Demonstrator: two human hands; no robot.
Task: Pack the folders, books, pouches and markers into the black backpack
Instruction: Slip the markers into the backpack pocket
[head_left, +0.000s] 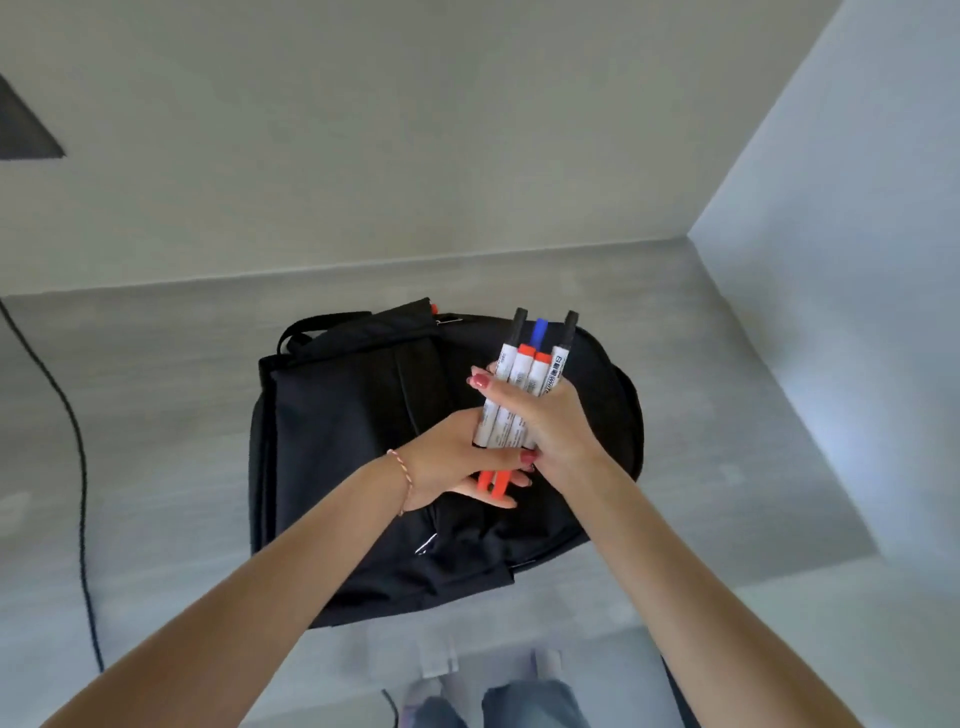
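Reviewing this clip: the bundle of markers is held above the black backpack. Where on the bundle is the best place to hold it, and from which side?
Probably round the white barrels at mid-length, where the markers lie parallel and packed. The right hand already wraps there from the right side, while the left hand cups the lower ends from the left. The capped tips fan apart at the top, above the backpack, so a hold there looks looser.

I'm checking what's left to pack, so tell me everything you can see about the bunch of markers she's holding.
The markers form a bundle of about five white-barrelled pens with printed labels, seemingly plastic. Far-end caps are black, blue and orange-red; two orange-red ends poke out near the wrist. The bundle is held above the black backpack, angled away from the camera. The right hand wraps its middle, and the left hand cups the lower ends.
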